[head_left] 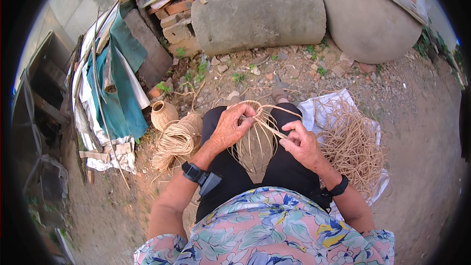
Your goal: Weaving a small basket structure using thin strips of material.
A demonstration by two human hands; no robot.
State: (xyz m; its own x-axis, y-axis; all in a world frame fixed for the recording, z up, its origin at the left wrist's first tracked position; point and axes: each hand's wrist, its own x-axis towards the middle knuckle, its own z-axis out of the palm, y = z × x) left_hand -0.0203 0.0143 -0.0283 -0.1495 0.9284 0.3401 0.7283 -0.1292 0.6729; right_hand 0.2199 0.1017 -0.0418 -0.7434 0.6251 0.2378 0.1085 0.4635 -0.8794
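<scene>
Above my knees, my left hand (234, 126) is closed in a pinch on tan twisted cord (263, 121), where several strands meet in a small woven or knotted start. More strands of it hang down between my legs. My right hand (300, 143), a little lower and to the right, has its thumb and fingers closed on cord strands drawn out from the left hand. One strand loops above between the two hands. The fingers partly hide the woven part.
A big tangle of loose cord (355, 149) lies on a white sack (314, 110) to my right. On the left are a coiled cord bundle (177, 142) and a small woven basket (163, 114). Ahead lie a concrete cylinder (260, 17), bricks (177, 32) and a teal tarp (109, 93).
</scene>
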